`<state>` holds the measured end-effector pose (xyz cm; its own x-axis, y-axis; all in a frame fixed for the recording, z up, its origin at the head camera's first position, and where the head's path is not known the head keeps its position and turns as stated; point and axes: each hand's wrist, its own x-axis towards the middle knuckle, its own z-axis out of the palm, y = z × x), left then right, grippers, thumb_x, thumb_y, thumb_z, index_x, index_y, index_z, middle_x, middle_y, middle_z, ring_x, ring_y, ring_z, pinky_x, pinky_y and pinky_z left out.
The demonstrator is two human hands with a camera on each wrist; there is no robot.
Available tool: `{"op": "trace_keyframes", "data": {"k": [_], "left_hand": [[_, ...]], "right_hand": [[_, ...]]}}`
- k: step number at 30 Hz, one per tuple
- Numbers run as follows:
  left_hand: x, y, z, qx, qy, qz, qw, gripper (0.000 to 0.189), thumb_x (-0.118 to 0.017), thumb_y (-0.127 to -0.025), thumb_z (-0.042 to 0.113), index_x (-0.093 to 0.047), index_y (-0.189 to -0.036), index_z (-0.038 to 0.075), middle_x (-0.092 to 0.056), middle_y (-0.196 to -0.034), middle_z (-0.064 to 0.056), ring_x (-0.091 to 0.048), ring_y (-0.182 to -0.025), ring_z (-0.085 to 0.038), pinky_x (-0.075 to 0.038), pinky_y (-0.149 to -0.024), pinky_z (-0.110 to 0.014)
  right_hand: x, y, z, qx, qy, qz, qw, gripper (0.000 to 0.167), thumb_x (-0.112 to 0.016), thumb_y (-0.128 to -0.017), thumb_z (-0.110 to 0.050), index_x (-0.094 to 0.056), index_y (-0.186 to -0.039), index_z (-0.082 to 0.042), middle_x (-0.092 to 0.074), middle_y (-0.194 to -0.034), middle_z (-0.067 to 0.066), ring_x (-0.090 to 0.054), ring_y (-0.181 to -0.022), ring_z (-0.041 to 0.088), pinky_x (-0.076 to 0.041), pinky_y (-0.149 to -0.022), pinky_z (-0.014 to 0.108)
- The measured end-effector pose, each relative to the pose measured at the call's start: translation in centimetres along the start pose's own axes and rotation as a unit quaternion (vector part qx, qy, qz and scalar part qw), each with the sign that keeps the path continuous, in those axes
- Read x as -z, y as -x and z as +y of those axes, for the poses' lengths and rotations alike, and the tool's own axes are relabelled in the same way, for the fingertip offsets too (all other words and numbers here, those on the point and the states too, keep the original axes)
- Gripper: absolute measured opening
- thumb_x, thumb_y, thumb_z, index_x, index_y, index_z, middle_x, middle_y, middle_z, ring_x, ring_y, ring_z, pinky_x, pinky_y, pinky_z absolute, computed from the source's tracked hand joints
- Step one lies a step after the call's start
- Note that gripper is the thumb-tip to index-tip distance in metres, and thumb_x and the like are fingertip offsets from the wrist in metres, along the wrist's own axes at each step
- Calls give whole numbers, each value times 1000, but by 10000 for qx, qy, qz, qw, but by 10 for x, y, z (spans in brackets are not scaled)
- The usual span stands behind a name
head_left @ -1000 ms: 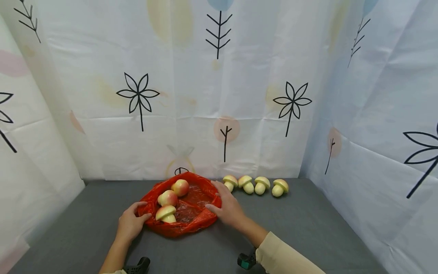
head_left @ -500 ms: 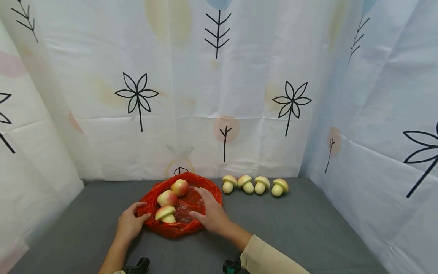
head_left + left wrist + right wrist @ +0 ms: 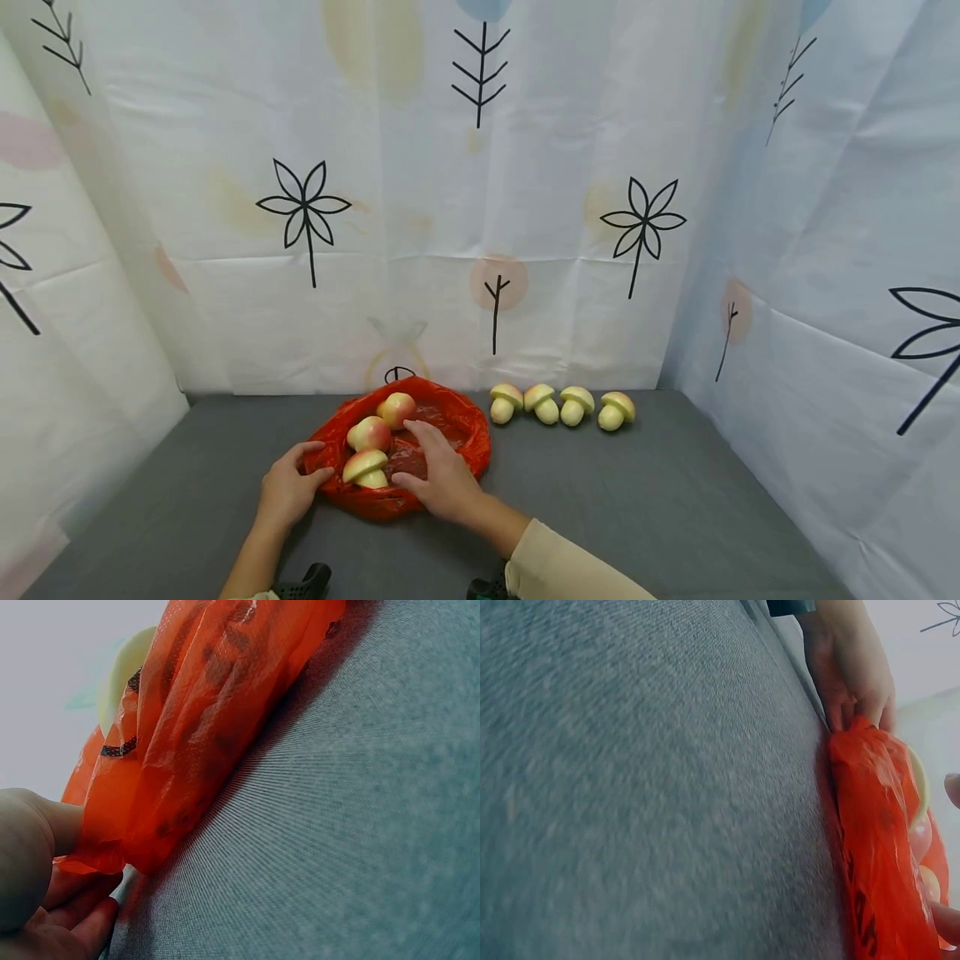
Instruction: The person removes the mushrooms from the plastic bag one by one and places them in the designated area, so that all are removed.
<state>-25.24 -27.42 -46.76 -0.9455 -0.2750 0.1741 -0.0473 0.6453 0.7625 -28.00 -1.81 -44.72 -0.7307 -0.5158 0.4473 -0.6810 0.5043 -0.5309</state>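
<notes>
Red bag [image 3: 372, 506] open on grey table [image 3: 637, 517]. Left hand [image 3: 288, 490] pinches bag's left rim; right hand [image 3: 447, 485] over bag, fingers apart, seemingly empty. Work seems partly done: three pieces [image 3: 365, 465] inside bag, four mushrooms [image 3: 576, 403] remain behind bag, to right.

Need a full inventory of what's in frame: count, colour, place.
Plastic bag: 1, red with dark print, left of table centre, mouth open
Pieces in the bag: 3, pale yellow and pinkish red, along its left side; the nearest is mushroom-shaped
Loose mushrooms: 4, pale yellow with pinkish caps, in a row by the table's far edge, right of the bag
Table: 1, dark grey, under everything
Backdrop: white with printed plants, behind and at both sides
Wrist devices: 2, black, one per wrist
Sleeves: 2, beige, bottom of the head view
Left hand: 1, bare, pinching the bag's left rim
Right hand: 1, bare, over the bag's near right part, holding nothing
</notes>
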Motion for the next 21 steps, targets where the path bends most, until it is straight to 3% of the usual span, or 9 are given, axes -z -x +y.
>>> {"op": "trace_keyframes", "data": {"k": [12,21], "left_hand": [[1,1,1,10,44,-1,10000,46,-70,-88,15,-55,-129,0,-52,-130,-33,-48,-114,-49,-38,-92,-62],[0,0,0,-20,65,12,10000,46,-70,-88,15,-56,-128,0,-53,-128,-33,-49,-114,-48,-38,-92,-61]], "right_hand": [[-11,-5,-3,-204,-491,-38,9986,65,-68,-92,-28,-39,-147,-14,-44,-145,3,-44,-131,20,-38,-105,43],[-18,-8,-1,-358,-570,-452,9967,62,-68,-92,-20,-40,-147,-13,-45,-144,3,-53,-122,19,-42,-101,38]]}}
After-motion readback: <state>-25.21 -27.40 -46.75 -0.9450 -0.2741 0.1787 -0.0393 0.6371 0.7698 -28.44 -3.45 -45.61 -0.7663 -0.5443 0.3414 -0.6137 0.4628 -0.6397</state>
